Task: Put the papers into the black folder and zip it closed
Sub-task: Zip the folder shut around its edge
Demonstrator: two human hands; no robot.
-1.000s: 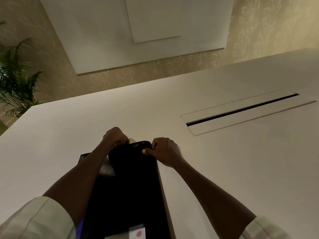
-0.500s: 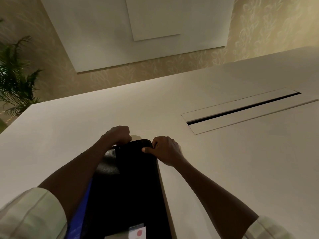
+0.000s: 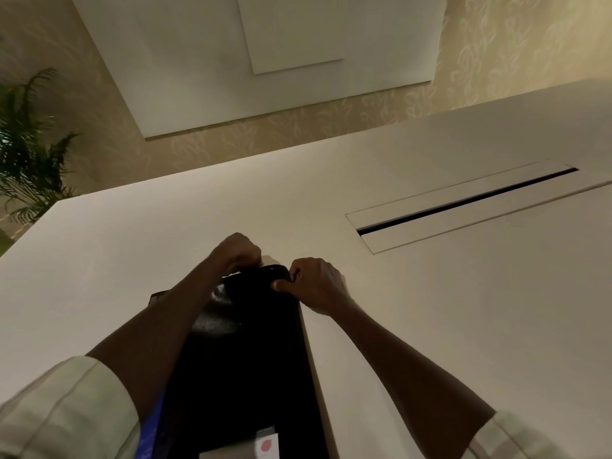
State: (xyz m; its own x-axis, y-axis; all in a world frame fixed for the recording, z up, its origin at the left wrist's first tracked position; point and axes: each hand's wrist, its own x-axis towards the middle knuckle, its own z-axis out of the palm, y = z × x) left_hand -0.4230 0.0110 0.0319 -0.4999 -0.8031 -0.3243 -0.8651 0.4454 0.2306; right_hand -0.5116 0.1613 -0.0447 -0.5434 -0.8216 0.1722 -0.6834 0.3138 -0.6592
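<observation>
Since 0.5 s ago the left hand (image 3: 239, 251) has edged rightward along the far rim of the black folder (image 3: 245, 342), low centre of frame; right hand (image 3: 314, 284) clenches its corner. Papers hidden, probably inside; zipping seems unfinished

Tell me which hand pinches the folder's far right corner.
The right hand, thumb on the black folder; the left hand grips the far edge instead.
</observation>
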